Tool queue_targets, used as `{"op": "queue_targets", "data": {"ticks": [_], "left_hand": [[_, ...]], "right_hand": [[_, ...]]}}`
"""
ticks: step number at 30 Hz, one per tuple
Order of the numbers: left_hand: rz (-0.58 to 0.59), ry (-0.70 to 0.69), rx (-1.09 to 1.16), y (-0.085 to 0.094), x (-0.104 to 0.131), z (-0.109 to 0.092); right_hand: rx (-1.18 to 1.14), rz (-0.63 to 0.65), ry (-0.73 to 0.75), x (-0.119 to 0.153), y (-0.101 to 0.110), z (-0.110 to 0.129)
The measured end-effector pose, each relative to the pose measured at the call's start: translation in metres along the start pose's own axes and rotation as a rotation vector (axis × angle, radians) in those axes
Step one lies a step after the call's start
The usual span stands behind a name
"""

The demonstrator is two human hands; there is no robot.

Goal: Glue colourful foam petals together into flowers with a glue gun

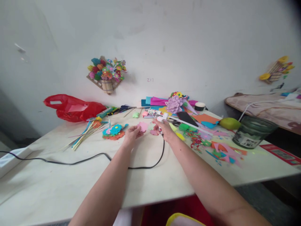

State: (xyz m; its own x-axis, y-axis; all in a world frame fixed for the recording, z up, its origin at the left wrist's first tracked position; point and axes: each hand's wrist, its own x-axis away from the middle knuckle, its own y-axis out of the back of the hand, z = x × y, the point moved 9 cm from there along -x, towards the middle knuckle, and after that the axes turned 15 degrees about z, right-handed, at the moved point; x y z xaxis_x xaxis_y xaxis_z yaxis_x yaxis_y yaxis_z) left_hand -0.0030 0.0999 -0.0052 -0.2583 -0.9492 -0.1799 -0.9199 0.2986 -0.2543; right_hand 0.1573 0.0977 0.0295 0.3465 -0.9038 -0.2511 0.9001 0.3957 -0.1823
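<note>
My left hand pinches a pink flower-shaped cutout over the middle of the white table. Just right of it, my right hand is wrapped round a white glue gun, from which a black cord hangs down. A long white stick runs out from the gun toward the right. Between my hands lies a pale green and pink cutout. Left of my left hand is a stack of blue and orange flower cutouts.
A red plastic bag and thin strips are at the left. The black cord crosses the table to a white power strip. Coloured scraps, a phone and a glass jar stand or lie at the right.
</note>
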Motion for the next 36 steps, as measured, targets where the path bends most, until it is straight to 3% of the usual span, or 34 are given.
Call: {"op": "queue_targets", "data": {"ticks": [6, 11, 16, 18, 23, 26, 36], "left_hand": [[-0.018, -0.005, 0.042, 0.001, 0.003, -0.003], [-0.05, 0.016, 0.075, 0.006, 0.004, -0.003], [-0.056, 0.041, 0.117, 0.01, 0.004, -0.004], [-0.042, 0.044, 0.121, 0.008, 0.003, -0.004], [-0.025, 0.084, 0.115, 0.004, 0.002, 0.004], [-0.019, 0.095, 0.122, 0.005, 0.001, 0.009], [-0.049, 0.072, 0.14, 0.008, 0.0, 0.011]], "right_hand": [[0.22, 0.087, 0.049, 0.005, -0.003, 0.023], [0.471, 0.177, -0.038, 0.008, 0.002, 0.026], [0.728, -0.003, 0.029, 0.009, 0.022, 0.042], [0.749, -0.008, 0.048, 0.009, 0.022, 0.044], [0.65, 0.167, -0.027, 0.01, 0.008, 0.033], [0.613, 0.211, -0.065, 0.011, 0.004, 0.029], [0.663, 0.231, -0.132, 0.014, 0.0, 0.032]]}}
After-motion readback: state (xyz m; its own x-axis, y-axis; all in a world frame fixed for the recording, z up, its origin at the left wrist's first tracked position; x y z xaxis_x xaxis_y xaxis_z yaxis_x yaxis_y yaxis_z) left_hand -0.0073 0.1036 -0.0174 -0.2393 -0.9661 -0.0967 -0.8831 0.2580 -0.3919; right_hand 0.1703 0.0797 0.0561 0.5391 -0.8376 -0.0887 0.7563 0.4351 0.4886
